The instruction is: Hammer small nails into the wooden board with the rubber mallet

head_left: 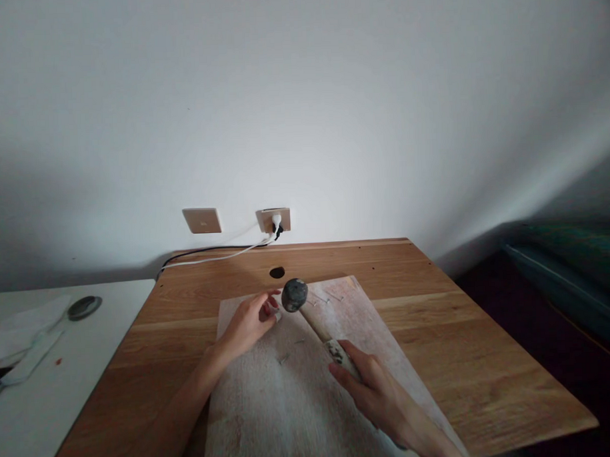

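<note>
My right hand (pixel 367 379) is wrapped around the speckled, taped handle of a mallet (pixel 294 295), its dark rounded head raised over the upper part of a pale wooden board (pixel 291 402). Just left of the mallet head is my left hand (pixel 253 318), fingers bent and thumb drawn in toward them. Whatever its fingertips hold, if anything, is too small to make out. Right of the head, several thin nails, among them one nail (pixel 328 300), are at the board's far end. Another nail (pixel 283 358) lies nearer me, below my left hand.
The board lies on a brown wooden table (pixel 469 356) with a round cable hole (pixel 277 273). Behind it, cables run to a wall socket (pixel 275 220). At left, a white table (pixel 45 404) bears papers and a dark round object (pixel 84 307).
</note>
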A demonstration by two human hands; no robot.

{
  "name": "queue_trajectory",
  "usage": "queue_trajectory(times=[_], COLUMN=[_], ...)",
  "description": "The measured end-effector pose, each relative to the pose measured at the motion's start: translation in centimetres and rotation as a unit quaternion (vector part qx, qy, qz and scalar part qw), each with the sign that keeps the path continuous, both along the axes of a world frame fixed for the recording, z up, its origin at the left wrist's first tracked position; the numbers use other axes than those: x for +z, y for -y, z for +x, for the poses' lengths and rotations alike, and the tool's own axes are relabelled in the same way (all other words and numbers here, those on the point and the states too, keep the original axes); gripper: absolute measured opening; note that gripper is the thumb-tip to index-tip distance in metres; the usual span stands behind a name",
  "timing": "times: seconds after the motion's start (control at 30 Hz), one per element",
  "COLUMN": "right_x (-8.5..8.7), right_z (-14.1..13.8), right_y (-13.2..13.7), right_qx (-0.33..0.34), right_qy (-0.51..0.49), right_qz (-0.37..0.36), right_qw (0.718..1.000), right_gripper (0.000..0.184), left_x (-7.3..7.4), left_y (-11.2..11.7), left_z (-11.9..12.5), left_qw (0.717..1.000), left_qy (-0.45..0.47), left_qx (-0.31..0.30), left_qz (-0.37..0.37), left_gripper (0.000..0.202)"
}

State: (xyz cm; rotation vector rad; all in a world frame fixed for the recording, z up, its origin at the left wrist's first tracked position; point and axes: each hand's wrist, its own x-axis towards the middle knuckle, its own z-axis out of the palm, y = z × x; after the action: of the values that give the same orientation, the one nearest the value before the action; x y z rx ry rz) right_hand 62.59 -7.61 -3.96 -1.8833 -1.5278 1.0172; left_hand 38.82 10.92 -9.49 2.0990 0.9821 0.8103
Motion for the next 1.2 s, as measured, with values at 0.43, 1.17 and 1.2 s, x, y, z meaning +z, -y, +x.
queue_trajectory(times=[0.43, 1.17, 1.2], right_x=[-1.7, -1.2, -1.3], right_z=[-1.2, -1.3, -1.3], right_y=[-1.0, -0.4, -0.4], right_qx=[0.020, 0.031, 0.025], right_qy=[0.027, 0.005, 0.008], right_qz=[-0.015, -0.015, -0.016], right_qw=[0.999, 0.999, 1.000], right_gripper=[0.051, 0.049, 0.050], left_x=[-0.2, -0.2, -0.2], left_y=[0.0, -0.1, -0.1], left_z=[0.0, 0.0, 0.0], left_qw=[0.999, 0.999, 0.999], left_qy=[-0.010, -0.020, -0.019], left_qx=[0.029, 0.036, 0.034], left_qz=[-0.010, -0.008, -0.009], left_gripper=[0.062, 0.063, 0.063])
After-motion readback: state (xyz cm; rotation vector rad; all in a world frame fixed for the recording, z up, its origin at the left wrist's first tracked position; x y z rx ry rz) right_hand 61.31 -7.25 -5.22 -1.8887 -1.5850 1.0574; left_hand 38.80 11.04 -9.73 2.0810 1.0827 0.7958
